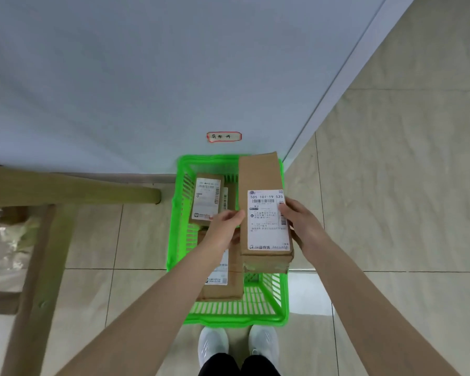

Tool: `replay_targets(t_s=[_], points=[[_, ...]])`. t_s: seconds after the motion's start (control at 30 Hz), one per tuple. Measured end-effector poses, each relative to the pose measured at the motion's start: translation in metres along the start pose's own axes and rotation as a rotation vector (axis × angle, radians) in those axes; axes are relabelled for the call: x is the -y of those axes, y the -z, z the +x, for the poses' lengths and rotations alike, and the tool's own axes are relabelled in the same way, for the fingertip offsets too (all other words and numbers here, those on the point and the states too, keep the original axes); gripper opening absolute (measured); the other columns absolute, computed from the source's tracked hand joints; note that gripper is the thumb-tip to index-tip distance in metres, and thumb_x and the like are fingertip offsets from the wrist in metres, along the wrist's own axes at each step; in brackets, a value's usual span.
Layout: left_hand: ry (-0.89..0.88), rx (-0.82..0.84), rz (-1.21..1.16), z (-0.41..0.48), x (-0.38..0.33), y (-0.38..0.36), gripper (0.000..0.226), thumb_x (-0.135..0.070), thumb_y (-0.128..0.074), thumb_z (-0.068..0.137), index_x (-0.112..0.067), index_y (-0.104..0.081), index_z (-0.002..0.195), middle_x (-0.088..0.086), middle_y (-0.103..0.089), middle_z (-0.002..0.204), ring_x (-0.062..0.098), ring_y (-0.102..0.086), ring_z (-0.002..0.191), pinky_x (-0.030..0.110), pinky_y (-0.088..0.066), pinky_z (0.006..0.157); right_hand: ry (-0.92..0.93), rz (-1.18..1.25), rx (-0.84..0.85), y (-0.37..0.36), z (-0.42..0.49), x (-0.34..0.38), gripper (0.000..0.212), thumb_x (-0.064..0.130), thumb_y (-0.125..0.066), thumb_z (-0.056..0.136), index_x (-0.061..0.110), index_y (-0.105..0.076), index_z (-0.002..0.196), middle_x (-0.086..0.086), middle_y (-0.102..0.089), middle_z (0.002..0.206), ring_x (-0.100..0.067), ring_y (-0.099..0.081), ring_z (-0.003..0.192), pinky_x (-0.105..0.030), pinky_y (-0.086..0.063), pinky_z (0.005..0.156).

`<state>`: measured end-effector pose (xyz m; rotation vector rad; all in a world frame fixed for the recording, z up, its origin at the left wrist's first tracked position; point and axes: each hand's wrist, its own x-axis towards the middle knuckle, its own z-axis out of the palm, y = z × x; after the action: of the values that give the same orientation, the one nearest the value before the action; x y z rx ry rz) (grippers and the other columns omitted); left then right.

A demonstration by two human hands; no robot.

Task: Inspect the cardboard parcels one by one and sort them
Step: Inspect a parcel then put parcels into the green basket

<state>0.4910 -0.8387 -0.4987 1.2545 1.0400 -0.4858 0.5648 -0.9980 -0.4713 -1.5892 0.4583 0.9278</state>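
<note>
Both hands hold a long parcel [265,213], label up, over the right side of a green basket [236,320] on the floor. The left hand [225,226] grips its left edge; the right hand [303,226] clasps its right edge, thumb on the label. Two smaller parcels [206,198] lie inside the basket. A tag [224,136] is stuck on the wall behind.

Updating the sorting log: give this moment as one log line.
left hand: grips long parcel, left edge | right hand: grips right edge | long parcel: label up, over green basket | basket: smaller parcels inside
</note>
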Motion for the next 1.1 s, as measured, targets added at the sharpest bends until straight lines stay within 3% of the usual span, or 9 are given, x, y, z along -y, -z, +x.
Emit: replay_targets(t_s=[0.17, 0.33, 0.43, 0.5, 0.63, 0.83, 0.97, 1.1], points=[[0.011, -0.021, 0.054, 0.022, 0.02, -0.006, 0.009, -0.033, -0.056, 0.102, -0.028, -0.062, 0.097, 0.005, -0.068, 0.122, 0.029, -0.062, 0.118, 0.052, -0.047, 0.107, -0.002, -0.028, -0.042, -0.001, 0.019, -0.025, 0.037, 0.008, -0.046, 0.104, 0.005, -0.053, 0.14, -0.015, -0.062, 0.133, -0.02, -0.06, 0.102, -0.021, -0.051, 0.075], [0.04, -0.03, 0.047, 0.043, 0.039, -0.014, 0.011, -0.023, -0.055, 0.103, -0.019, -0.058, 0.113, 0.009, -0.064, 0.129, 0.029, -0.06, 0.121, 0.05, -0.046, 0.109, -0.012, -0.05, -0.075, 0.0, 0.044, -0.051, 0.035, 0.001, -0.044, 0.102, 0.005, -0.056, 0.134, -0.01, -0.064, 0.118, -0.021, -0.06, 0.098, -0.026, -0.05, 0.079], [0.045, -0.076, 0.023, 0.055, 0.049, -0.022, 0.017, -0.018, -0.053, 0.104, -0.017, -0.055, 0.121, 0.006, -0.062, 0.126, 0.026, -0.059, 0.118, 0.045, -0.046, 0.109, -0.01, -0.083, -0.103, -0.002, 0.061, -0.068, 0.035, 0.0, -0.043, 0.102, 0.008, -0.058, 0.132, -0.008, -0.064, 0.114, -0.023, -0.06, 0.1, -0.038, -0.05, 0.093], [0.037, -0.113, 0.0, 0.066, 0.057, -0.025, 0.024, -0.013, -0.052, 0.104, -0.014, -0.056, 0.128, 0.005, -0.06, 0.127, 0.024, -0.057, 0.119, 0.043, -0.043, 0.111, -0.005, -0.131, -0.114, -0.004, 0.072, -0.077, 0.035, 0.001, -0.044, 0.102, 0.012, -0.06, 0.13, -0.005, -0.066, 0.113, -0.021, -0.062, 0.098, -0.035, -0.052, 0.089], [0.008, -0.163, -0.12, 0.086, 0.063, -0.021, 0.024, 0.002, -0.054, 0.1, -0.013, -0.062, 0.117, 0.006, -0.065, 0.129, 0.023, -0.059, 0.123, 0.044, -0.042, 0.113, 0.016, -0.168, -0.128, -0.008, 0.091, -0.087, 0.035, 0.005, -0.047, 0.101, 0.018, -0.062, 0.13, -0.002, -0.069, 0.117, -0.018, -0.064, 0.097, -0.026, -0.05, 0.074], [-0.053, -0.133, -0.122, 0.11, 0.059, -0.019, 0.032, 0.008, -0.056, 0.096, -0.012, -0.065, 0.12, 0.004, -0.066, 0.131, 0.021, -0.06, 0.125, 0.046, -0.043, 0.113, 0.021, -0.221, -0.199, -0.011, 0.13, -0.095, 0.033, 0.009, -0.05, 0.098, 0.022, -0.066, 0.124, -0.003, -0.071, 0.116, -0.028, -0.067, 0.107, -0.05, -0.052, 0.099], [-0.065, -0.176, -0.174, 0.113, 0.058, -0.024, 0.034, 0.008, -0.057, 0.095, -0.025, -0.066, 0.099, -0.002, -0.068, 0.123, 0.018, -0.061, 0.122, 0.044, -0.044, 0.112, 0.074, -0.138, -0.241, -0.017, 0.129, -0.095, 0.036, 0.004, -0.046, 0.098, 0.026, -0.065, 0.119, 0.002, -0.07, 0.111, -0.026, -0.065, 0.106, -0.042, -0.052, 0.096], [-0.128, -0.175, -0.244, 0.102, 0.052, -0.022, 0.035, 0.009, -0.055, 0.097, -0.024, -0.064, 0.101, -0.009, -0.067, 0.111, 0.013, -0.062, 0.114, 0.037, -0.047, 0.107, 0.191, -0.048, -0.246, -0.017, 0.12, -0.087, 0.04, -0.004, -0.043, 0.098, 0.029, -0.06, 0.115, 0.017, -0.065, 0.103, -0.006, -0.061, 0.092, -0.024, -0.048, 0.081]])
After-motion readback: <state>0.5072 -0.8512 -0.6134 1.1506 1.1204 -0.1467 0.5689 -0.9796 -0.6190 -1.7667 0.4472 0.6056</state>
